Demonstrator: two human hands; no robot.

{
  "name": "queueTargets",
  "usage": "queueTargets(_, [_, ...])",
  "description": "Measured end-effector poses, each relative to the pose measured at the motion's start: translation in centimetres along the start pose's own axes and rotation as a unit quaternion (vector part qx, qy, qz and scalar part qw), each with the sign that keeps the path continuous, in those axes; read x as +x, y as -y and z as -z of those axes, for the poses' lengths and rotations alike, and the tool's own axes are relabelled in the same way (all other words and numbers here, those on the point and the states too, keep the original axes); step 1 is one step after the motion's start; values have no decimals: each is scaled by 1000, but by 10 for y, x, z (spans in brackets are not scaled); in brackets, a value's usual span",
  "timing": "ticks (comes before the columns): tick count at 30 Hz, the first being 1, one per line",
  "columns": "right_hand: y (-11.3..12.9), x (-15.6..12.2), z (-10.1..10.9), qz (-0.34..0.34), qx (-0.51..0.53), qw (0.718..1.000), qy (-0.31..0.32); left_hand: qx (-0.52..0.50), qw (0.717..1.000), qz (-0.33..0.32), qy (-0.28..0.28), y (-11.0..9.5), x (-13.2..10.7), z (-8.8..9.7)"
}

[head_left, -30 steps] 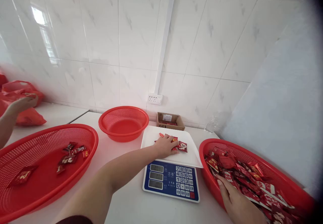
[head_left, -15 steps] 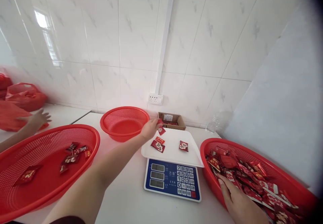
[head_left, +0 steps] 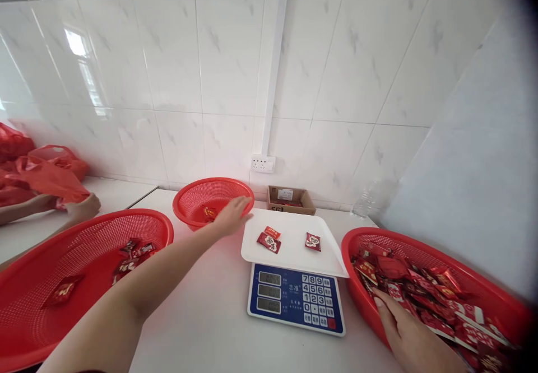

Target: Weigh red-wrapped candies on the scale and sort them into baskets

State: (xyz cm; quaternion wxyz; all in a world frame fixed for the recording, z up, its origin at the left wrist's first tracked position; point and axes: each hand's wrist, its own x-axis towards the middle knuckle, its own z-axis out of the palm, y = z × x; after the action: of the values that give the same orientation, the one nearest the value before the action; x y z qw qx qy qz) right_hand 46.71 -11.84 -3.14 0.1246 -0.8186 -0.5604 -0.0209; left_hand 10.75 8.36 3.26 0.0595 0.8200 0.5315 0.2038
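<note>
My left hand (head_left: pixel 231 216) reaches over the rim of the small round red basket (head_left: pixel 197 192), fingers stretched out and empty. A red candy packet (head_left: pixel 209 213) lies inside that basket just left of the fingers. The white tray (head_left: pixel 294 252) of the blue scale (head_left: pixel 296 299) holds two packets at the left (head_left: pixel 270 238) and one more (head_left: pixel 313 241) to the right. My right hand (head_left: pixel 409 336) rests flat, fingers spread, on the pile of red packets (head_left: pixel 424 294) in the big red basket (head_left: pixel 500 300) at the right.
A large red basket (head_left: pixel 25 317) at the left holds a few packets. Another person's hands (head_left: pixel 84 208) handle red plastic bags (head_left: pixel 46 174) at the far left. A small cardboard box (head_left: pixel 292 199), a wall socket (head_left: pixel 263 164) and a clear bottle (head_left: pixel 363 205) are at the back.
My left hand lifted a packet off the scale tray, carried it left and let it go into the small round basket. My right hand stayed on the pile. The other person's hands shifted among the bags.
</note>
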Motion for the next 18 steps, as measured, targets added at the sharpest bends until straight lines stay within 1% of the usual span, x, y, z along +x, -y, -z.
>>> queueTargets(2, [1,-1,1,-6,-1,1000,12,-18,996,-34,74,-24,-6,-23])
queueTargets(4, [2,-2,2,-14,-4,1000,17,-29,989,-55,134,-49,-8,-44])
queueTargets(5, [3,-3,3,-18,-5,1000,18,-32,985,-62,155,-61,-8,-54])
queueTargets(7, [5,-3,4,-19,-8,1000,21,-35,980,-73,181,-83,-2,-69])
queueTargets(10, [6,-3,5,-16,-11,1000,22,-31,978,-86,188,-114,12,-86])
queueTargets(13, [6,-4,7,-15,-12,1000,17,-16,979,-114,170,-138,24,-97])
queueTargets(15, [7,-5,9,-6,-8,1000,4,-4,978,-142,153,-150,28,-102])
queueTargets(18, [10,-7,12,7,-1,1000,-9,12,975,-177,131,-156,31,-105])
